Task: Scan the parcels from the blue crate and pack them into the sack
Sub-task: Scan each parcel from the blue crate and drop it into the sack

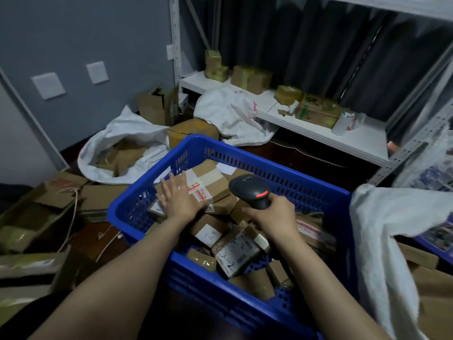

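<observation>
A blue crate point(289, 179) in the middle of the head view holds several brown cardboard parcels. My left hand point(177, 196) lies flat with straight fingers on a large taped parcel point(208, 179) at the crate's far side. My right hand point(274, 215) grips the handle of a black barcode scanner point(250, 187) above the parcels, its head pointing away from me with a red light on top. A white sack point(122, 133) lies open on the floor left of the crate, with cardboard parcels inside.
A second white sack point(228, 111) slumps behind the crate against a low white shelf point(318, 130) with boxes. Flattened cardboard point(56, 192) and string cover the floor at left. A white sack point(382, 229) drapes over boxes at right.
</observation>
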